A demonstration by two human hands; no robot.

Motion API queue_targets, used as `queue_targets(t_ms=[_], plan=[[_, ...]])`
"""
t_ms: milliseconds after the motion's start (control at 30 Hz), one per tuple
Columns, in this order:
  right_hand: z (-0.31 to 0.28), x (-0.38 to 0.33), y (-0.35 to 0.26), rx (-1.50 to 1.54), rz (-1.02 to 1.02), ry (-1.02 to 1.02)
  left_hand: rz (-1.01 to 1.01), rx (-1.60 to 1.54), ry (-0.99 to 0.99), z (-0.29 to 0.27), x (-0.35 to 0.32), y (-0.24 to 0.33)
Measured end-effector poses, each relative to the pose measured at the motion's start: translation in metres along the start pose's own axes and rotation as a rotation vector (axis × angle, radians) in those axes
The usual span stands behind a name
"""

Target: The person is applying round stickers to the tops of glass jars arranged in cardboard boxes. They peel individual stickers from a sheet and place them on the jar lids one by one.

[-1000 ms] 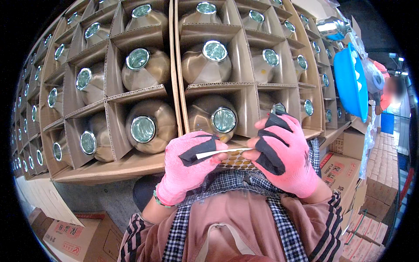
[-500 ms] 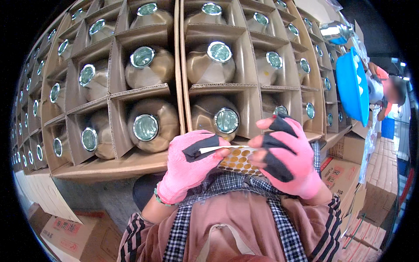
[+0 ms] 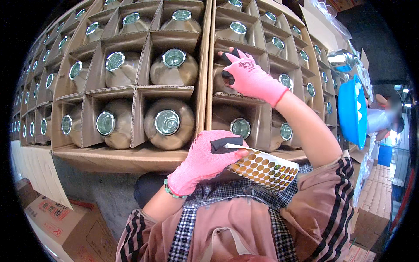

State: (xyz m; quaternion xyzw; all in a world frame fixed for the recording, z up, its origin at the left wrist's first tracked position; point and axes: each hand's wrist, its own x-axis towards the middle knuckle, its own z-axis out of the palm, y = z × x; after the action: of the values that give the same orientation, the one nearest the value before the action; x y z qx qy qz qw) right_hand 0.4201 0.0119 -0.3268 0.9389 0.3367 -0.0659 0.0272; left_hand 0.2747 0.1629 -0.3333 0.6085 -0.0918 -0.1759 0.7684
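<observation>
Left of the sticker sheet (image 3: 264,169), cardboard cells (image 3: 139,109) each hold one capped jar (image 3: 168,123). My left hand (image 3: 205,159) pinches that sheet's edge; my right hand (image 3: 248,77), above it, presses fingertips into a cell.

Both hands gloved: left hand (image 3: 205,161) and right hand (image 3: 249,77) in pink knit gloves with black coated fingers (image 3: 227,143). Green beaded bracelet (image 3: 170,191) at left wrist. Dusty-pink apron (image 3: 231,227) over black-and-white checked shirt (image 3: 244,192). Brownish-pink short sleeves (image 3: 327,205) carry dark stripes; forearms bare.
</observation>
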Motion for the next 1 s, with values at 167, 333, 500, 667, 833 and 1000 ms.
queue_targets(t_ms=[167,333,500,667,833,1000], plan=[[0.006,0.006,0.002,-0.180,-0.035,0.030,-0.023,-0.010,-0.008,-0.003,0.000,0.004],[-0.033,-0.022,0.006,0.144,0.138,0.314,-0.034,-0.048,0.000,-0.004,0.001,0.005],[-0.113,-0.113,-0.053,0.158,0.214,0.408,-0.103,-0.126,0.034,-0.007,0.001,-0.001],[-0.089,-0.126,-0.091,0.277,0.192,0.232,-0.070,-0.168,0.044,-0.004,0.000,-0.001],[-0.067,-0.128,-0.083,0.292,0.186,0.209,0.169,0.133,0.013,-0.004,0.001,0.001],[-0.068,-0.129,-0.085,0.338,0.160,0.209,0.215,0.140,0.065,-0.001,-0.005,0.003]])
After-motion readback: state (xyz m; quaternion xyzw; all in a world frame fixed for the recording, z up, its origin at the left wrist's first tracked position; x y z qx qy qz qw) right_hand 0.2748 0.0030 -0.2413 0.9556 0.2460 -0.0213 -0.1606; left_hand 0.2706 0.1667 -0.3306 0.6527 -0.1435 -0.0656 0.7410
